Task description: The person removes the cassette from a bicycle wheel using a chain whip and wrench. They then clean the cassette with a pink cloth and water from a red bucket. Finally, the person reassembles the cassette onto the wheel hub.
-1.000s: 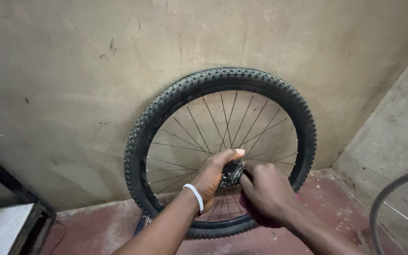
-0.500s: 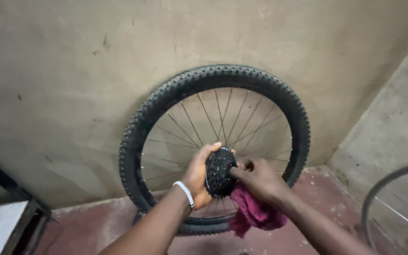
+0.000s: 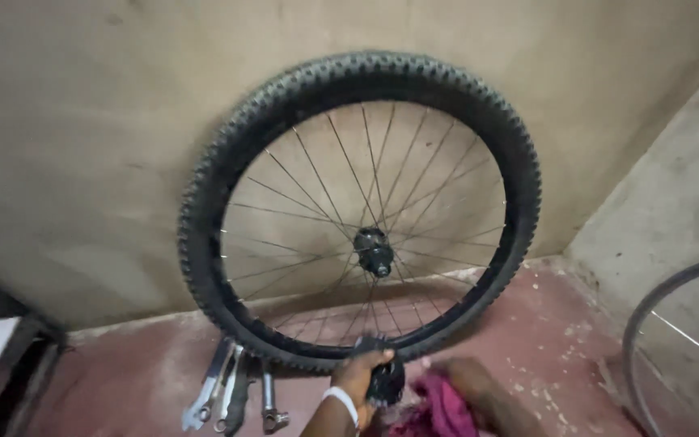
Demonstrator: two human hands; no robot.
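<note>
Left hand (image 3: 359, 380), fingers wrapped round a black toothed metal cassette (image 3: 383, 379) low over the red floor (image 3: 527, 324); right hand (image 3: 479, 396) rests on a magenta rag (image 3: 438, 409), its fingers' state unclear. Knobby black spoked wheel (image 3: 362, 210) leans on wall; steel wrenches (image 3: 232, 392) beside it.

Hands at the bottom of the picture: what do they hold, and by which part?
The left hand grips a black toothed part, seemingly a sprocket cluster, by its side edge. The right hand rests on a pink rag; whether it grips the rag cannot be told.

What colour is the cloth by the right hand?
The cloth is pinkish-magenta, bunched low on the floor beside the right hand; the head view, the only one, shows it.
</note>
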